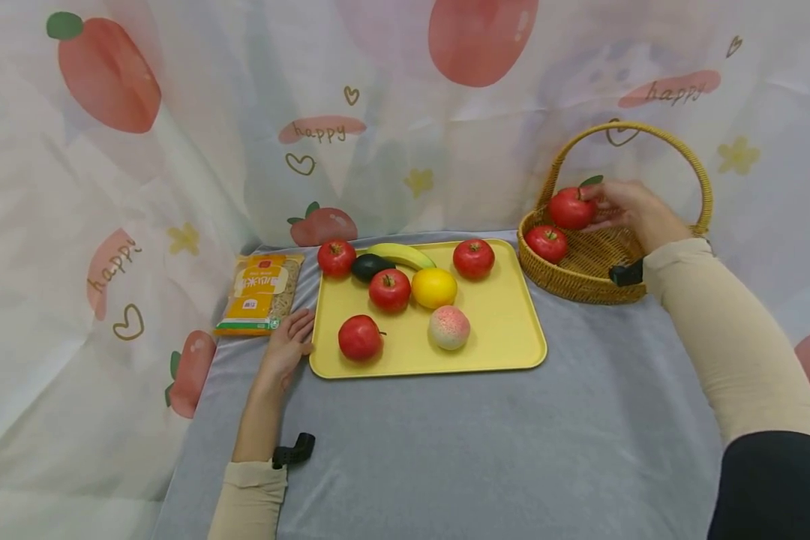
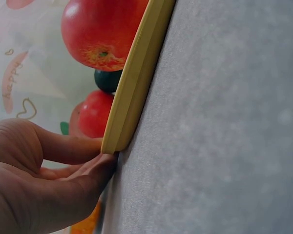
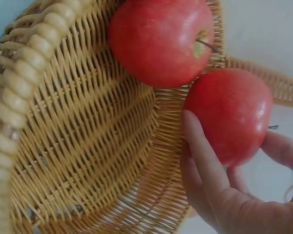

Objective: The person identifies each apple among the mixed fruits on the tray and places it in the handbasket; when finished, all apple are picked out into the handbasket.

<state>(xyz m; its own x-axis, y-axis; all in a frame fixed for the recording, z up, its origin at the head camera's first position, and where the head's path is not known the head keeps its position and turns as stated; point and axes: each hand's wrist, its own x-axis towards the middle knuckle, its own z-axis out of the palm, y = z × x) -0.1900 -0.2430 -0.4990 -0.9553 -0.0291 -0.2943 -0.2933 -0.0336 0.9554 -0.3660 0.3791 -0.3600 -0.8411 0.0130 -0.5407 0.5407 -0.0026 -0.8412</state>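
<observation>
My right hand grips a red apple between fingers and thumb, inside the wicker basket, above its woven floor. Another red apple lies at the basket's left side, right beside the held one. At the left edge of the yellow tray, my left hand rests with its fingers extended and fingertips at the rim. On the tray are several red apples, a banana, a yellow lemon, a dark green avocado and a pinkish peach.
An orange-and-clear bag of grains lies left of the tray, just beyond my left hand. The basket's tall handle arches over my right hand. A grey cloth covers the table, with a printed curtain behind it.
</observation>
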